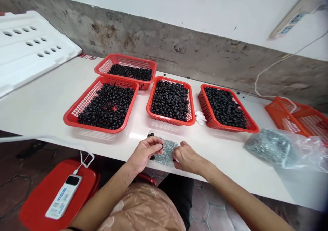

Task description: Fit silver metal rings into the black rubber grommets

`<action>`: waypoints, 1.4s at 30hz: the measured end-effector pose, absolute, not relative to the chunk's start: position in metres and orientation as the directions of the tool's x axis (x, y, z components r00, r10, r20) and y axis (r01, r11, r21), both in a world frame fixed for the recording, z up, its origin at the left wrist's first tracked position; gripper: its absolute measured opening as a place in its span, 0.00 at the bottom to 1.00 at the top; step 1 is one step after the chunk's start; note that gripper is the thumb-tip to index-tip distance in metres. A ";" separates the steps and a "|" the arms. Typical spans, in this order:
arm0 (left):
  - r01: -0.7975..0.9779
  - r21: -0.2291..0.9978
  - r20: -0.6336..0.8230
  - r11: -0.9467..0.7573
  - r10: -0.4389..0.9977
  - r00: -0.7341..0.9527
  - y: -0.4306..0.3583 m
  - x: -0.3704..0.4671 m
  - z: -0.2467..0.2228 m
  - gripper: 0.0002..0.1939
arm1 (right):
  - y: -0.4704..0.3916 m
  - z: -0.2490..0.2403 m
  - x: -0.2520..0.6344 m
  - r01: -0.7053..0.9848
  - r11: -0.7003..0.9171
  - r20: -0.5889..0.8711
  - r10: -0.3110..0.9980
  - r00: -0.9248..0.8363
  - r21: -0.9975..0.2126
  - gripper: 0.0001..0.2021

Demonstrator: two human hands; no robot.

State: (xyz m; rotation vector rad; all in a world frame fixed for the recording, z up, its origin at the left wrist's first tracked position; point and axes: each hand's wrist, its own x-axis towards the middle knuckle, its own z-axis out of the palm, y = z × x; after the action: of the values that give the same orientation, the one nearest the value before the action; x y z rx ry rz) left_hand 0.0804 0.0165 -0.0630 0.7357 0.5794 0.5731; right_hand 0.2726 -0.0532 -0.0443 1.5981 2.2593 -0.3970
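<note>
Head: black piece [162, 145] in left hand [145, 152]

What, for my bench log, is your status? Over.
Left hand pinching small black piece. Right hand curled by silvery pieces, grip hidden. Red baskets beyond, not blocking hands.

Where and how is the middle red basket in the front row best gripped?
The rim of the red basket, likely, at its left and right edges, reaching from the near side: that raised border surrounds loose black pieces, and the basket stands upright.
</note>
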 end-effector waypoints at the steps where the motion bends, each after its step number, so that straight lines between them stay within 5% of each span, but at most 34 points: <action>1: -0.270 0.746 -0.284 0.609 0.657 0.698 0.016 0.080 -0.063 0.13 | -0.054 -0.039 0.274 0.949 0.315 -0.408 0.862 -0.300 -0.030 0.05; 7: -0.233 0.778 -0.303 0.584 0.674 0.674 0.014 0.085 -0.058 0.16 | -0.057 -0.006 0.277 0.928 0.347 0.129 0.935 -0.330 -0.138 0.06; 11: -0.181 0.826 -0.286 0.534 0.674 0.681 0.011 0.091 -0.055 0.18 | -0.055 0.006 0.266 0.905 0.425 0.292 0.863 -0.412 0.020 0.08; 14: -0.168 0.849 -0.267 0.501 0.682 0.681 0.010 0.092 -0.054 0.17 | -0.053 0.007 0.260 0.886 0.442 0.301 0.834 -0.463 0.138 0.10; 17: -0.177 0.856 -0.256 0.486 0.695 0.672 0.011 0.091 -0.054 0.15 | -0.053 0.005 0.258 0.884 0.451 0.314 0.827 -0.466 0.121 0.10; 24: -0.204 0.823 -0.275 0.531 0.685 0.675 0.015 0.091 -0.058 0.13 | -0.055 -0.003 0.257 0.853 0.381 0.407 0.885 -0.226 -0.356 0.09; 30: -0.218 0.818 -0.279 0.532 0.698 0.659 0.014 0.095 -0.058 0.13 | -0.053 -0.015 0.249 0.680 0.170 0.276 0.960 0.050 -0.713 0.07; 42: -0.270 0.699 -0.350 0.662 0.647 0.677 0.018 0.092 -0.059 0.19 | -0.054 -0.017 0.252 0.657 0.137 0.253 0.964 0.084 -0.742 0.07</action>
State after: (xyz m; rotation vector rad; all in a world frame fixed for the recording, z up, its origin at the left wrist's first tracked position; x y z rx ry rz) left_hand 0.0920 0.0178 -0.0594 0.6573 0.6308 0.5589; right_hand 0.2523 -0.0542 -0.0173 2.6739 2.7633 -0.8465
